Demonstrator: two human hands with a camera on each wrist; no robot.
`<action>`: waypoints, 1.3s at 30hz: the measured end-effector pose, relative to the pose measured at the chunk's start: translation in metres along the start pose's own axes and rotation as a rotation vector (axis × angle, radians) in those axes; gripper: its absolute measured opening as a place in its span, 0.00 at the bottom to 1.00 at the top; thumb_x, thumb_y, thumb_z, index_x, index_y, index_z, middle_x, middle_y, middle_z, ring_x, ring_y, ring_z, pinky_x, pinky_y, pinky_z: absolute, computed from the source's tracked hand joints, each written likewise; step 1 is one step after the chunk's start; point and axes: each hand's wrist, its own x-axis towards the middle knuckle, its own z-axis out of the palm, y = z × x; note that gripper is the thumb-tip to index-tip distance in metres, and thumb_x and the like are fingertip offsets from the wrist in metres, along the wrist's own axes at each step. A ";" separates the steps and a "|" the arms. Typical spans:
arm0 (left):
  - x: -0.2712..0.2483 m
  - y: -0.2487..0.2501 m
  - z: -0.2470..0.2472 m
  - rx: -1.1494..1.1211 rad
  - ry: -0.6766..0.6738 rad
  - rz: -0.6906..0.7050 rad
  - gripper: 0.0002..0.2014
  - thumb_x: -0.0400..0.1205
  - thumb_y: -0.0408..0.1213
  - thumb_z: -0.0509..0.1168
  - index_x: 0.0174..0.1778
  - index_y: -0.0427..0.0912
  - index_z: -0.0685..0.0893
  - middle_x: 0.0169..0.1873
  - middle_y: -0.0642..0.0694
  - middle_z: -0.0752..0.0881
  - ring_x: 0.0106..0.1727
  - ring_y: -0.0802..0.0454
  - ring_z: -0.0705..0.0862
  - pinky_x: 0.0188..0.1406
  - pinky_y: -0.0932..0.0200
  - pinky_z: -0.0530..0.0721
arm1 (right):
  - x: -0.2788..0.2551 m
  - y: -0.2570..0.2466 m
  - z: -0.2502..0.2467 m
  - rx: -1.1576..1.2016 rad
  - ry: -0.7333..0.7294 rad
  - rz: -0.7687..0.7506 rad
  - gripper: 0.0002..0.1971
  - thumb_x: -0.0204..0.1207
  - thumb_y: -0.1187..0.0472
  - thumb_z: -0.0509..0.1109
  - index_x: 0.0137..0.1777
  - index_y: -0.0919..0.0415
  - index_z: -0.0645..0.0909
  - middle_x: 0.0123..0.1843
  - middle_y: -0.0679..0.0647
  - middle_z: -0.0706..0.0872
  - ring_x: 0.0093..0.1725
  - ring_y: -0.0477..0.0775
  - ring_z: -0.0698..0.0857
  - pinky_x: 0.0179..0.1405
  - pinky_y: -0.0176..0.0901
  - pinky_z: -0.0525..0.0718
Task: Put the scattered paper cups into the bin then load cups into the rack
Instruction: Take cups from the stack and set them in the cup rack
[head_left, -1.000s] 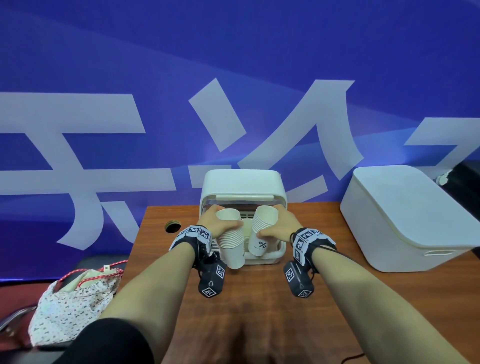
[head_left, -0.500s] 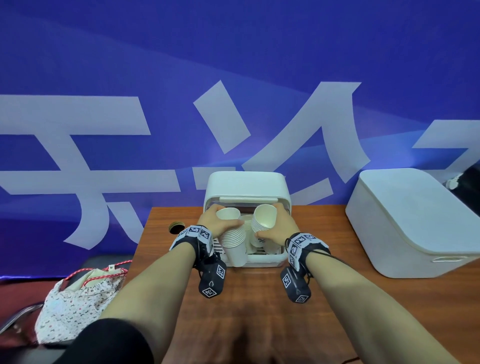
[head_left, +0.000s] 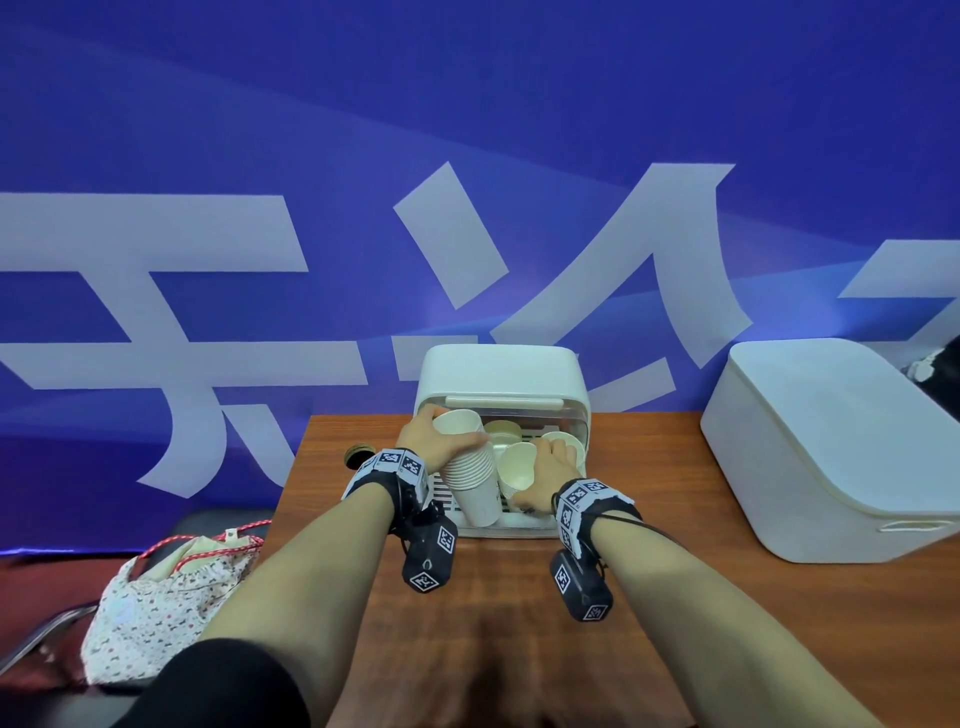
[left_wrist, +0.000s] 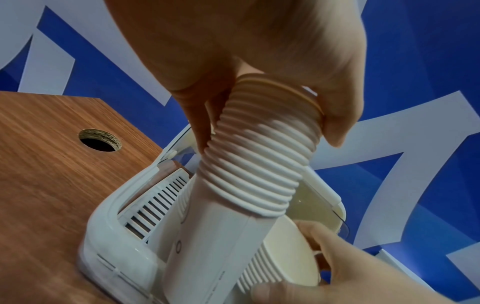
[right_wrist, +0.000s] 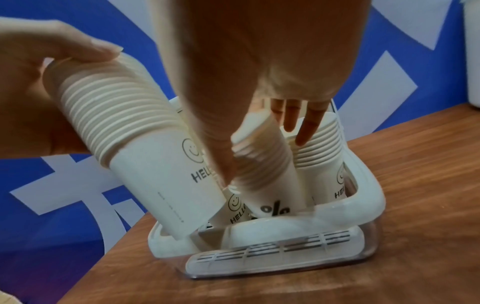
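gripping cup stack (head_left: 470, 470), left hand (head_left: 434, 439)

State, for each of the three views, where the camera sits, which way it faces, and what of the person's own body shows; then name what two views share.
Head: worn high, facing forward and down at the rack on the table; both forearms, left hand and right hand show.
Left wrist: looks along the left hand at its cup stack.
Right wrist: looks along the right hand at its cup stack.
Both wrist views share the rack and both stacks.
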 end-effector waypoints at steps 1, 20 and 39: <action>0.001 0.000 -0.001 -0.004 0.006 0.002 0.34 0.66 0.55 0.79 0.64 0.48 0.76 0.58 0.47 0.81 0.58 0.47 0.80 0.54 0.53 0.82 | 0.000 -0.001 0.000 -0.022 -0.006 0.005 0.45 0.65 0.51 0.80 0.77 0.62 0.59 0.74 0.59 0.64 0.73 0.59 0.65 0.69 0.49 0.72; 0.001 0.008 0.002 0.018 -0.018 0.050 0.34 0.62 0.55 0.79 0.62 0.49 0.77 0.57 0.48 0.81 0.57 0.47 0.81 0.56 0.53 0.81 | -0.002 0.000 -0.028 0.139 0.029 -0.058 0.36 0.64 0.57 0.77 0.73 0.57 0.70 0.70 0.56 0.67 0.68 0.56 0.77 0.63 0.41 0.77; -0.005 0.039 0.013 0.047 -0.168 0.070 0.41 0.56 0.54 0.83 0.65 0.49 0.76 0.58 0.48 0.84 0.58 0.50 0.82 0.63 0.48 0.82 | -0.035 -0.034 -0.055 0.435 -0.139 -0.281 0.28 0.58 0.46 0.84 0.59 0.51 0.83 0.55 0.48 0.89 0.55 0.51 0.87 0.60 0.51 0.85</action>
